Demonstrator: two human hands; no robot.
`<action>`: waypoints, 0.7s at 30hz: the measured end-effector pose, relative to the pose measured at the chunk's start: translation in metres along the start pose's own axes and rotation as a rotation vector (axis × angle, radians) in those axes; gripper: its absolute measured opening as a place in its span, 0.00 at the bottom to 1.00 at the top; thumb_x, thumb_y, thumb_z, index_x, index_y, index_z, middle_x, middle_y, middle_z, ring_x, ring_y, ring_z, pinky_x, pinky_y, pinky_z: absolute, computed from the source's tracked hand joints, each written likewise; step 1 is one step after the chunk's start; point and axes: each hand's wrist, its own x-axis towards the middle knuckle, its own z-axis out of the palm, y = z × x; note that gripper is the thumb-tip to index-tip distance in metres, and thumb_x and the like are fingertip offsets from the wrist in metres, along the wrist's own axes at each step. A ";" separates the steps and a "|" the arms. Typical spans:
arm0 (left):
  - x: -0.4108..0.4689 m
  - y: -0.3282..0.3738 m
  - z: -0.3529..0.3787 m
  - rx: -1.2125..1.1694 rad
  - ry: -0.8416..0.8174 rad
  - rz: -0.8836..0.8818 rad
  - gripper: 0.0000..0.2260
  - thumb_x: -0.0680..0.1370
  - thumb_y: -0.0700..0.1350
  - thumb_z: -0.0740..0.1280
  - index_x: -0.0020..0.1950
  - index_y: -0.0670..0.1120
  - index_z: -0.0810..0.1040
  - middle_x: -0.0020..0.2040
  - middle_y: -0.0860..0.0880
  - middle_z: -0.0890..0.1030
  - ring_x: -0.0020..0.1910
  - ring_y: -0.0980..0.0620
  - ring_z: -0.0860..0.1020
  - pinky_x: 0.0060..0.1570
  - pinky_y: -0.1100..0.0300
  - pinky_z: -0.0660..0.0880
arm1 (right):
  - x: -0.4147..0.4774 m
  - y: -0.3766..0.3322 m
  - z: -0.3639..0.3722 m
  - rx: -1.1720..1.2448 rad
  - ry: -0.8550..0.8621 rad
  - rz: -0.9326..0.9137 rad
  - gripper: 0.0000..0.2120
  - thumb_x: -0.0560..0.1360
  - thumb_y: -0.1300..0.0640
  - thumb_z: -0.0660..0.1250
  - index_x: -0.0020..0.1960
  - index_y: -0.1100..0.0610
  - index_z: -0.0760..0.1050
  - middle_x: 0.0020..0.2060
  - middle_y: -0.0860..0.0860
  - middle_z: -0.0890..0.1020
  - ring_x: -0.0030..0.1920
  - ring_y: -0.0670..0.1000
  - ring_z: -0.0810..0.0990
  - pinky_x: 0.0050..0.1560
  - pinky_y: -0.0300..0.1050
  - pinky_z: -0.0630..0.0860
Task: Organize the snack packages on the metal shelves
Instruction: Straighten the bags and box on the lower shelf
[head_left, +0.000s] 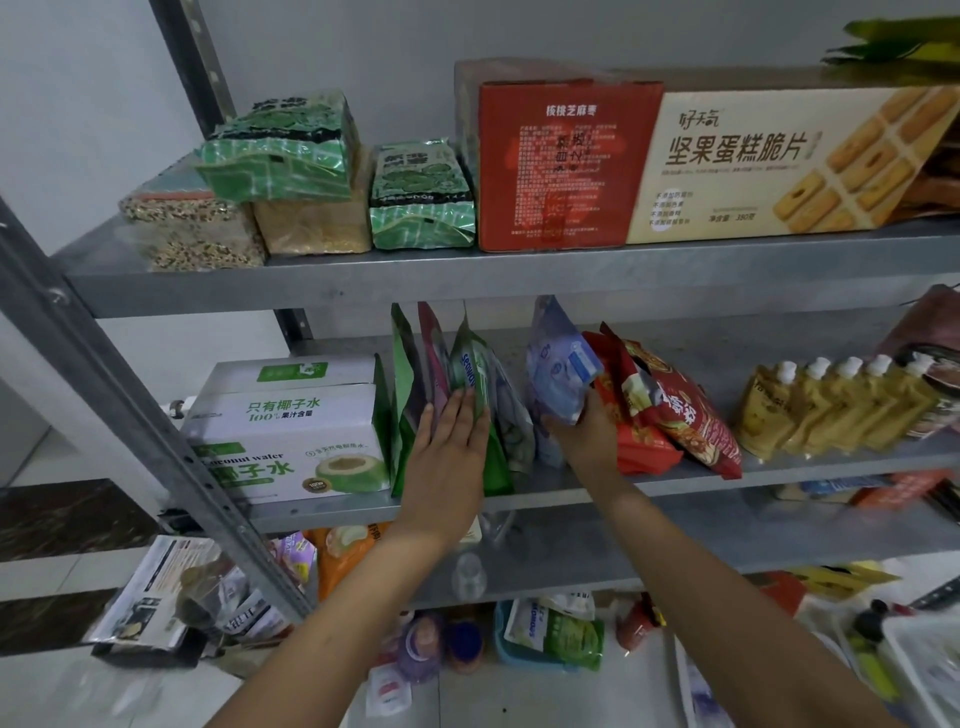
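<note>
On the middle metal shelf (779, 467) a row of upright snack pouches (415, 374) stands beside white coconut water boxes (285, 431). My left hand (449, 457) lies flat with straight fingers against the green pouch (467, 364) at the row's right end. My right hand (587, 431) grips the bottom of a pale blue pouch (558, 364), held tilted just right of the row. Red snack bags (670, 405) lean to the right of that hand.
Yellow spouted pouches (831, 405) line the shelf's right part. The top shelf carries green tea packs (421, 192), grain bricks (192, 228) and a long red and cream biscuit box (727, 161). Loose packets and a blue basket (540, 639) crowd the floor below. A slanted steel upright (156, 421) crosses at left.
</note>
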 end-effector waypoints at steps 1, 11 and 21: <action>0.000 0.000 0.000 0.001 -0.011 0.000 0.28 0.81 0.39 0.52 0.80 0.44 0.44 0.80 0.44 0.43 0.79 0.48 0.40 0.77 0.48 0.39 | 0.008 -0.001 0.000 -0.057 -0.037 0.048 0.24 0.73 0.64 0.72 0.67 0.64 0.69 0.54 0.52 0.78 0.55 0.51 0.76 0.54 0.40 0.71; 0.000 0.001 -0.006 -0.015 -0.046 0.004 0.29 0.81 0.39 0.54 0.80 0.44 0.45 0.80 0.44 0.42 0.79 0.47 0.40 0.77 0.48 0.38 | 0.023 -0.011 -0.006 -0.334 0.101 0.226 0.10 0.80 0.61 0.61 0.50 0.69 0.75 0.46 0.62 0.80 0.50 0.62 0.79 0.42 0.45 0.67; -0.002 0.003 -0.005 -0.047 -0.037 -0.021 0.28 0.81 0.38 0.52 0.80 0.45 0.47 0.80 0.44 0.43 0.79 0.48 0.42 0.76 0.50 0.38 | -0.004 -0.033 -0.060 -0.144 0.268 0.052 0.11 0.77 0.62 0.67 0.52 0.71 0.77 0.44 0.65 0.82 0.45 0.62 0.81 0.42 0.51 0.76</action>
